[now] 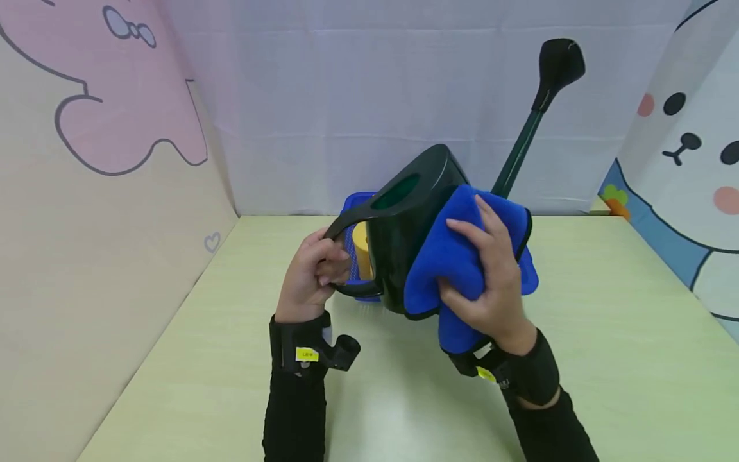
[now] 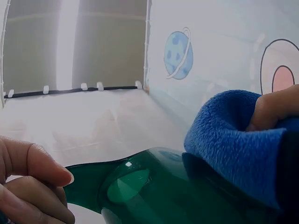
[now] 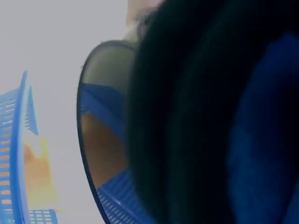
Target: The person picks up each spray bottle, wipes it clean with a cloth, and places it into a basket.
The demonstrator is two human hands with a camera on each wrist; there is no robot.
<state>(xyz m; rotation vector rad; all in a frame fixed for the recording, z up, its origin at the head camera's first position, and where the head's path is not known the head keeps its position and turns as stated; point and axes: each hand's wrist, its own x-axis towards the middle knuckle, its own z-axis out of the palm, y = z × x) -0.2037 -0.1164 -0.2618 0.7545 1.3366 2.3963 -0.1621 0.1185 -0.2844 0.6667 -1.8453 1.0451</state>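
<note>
A dark green watering can [image 1: 398, 237] is held tilted above the table, its long spout [image 1: 519, 144] pointing up to the right and ending in a black head. My left hand [image 1: 316, 273] grips the can's curved handle at the left. With curled fingers my right hand [image 1: 489, 279] holds a blue cloth [image 1: 444, 256] with black edging against the can's right side. In the left wrist view the fluffy cloth [image 2: 233, 144] lies against the shiny green can [image 2: 159, 186]. The right wrist view is mostly filled by dark, blurred cloth edging.
Behind the can stands a blue plastic basket [image 1: 528, 276], mostly hidden, with a yellow object [image 1: 362, 250] at its left part. The pale table [image 1: 202, 385] meets a white cloth backdrop [image 1: 346, 96] at the back. Printed cartoon panels stand at both sides.
</note>
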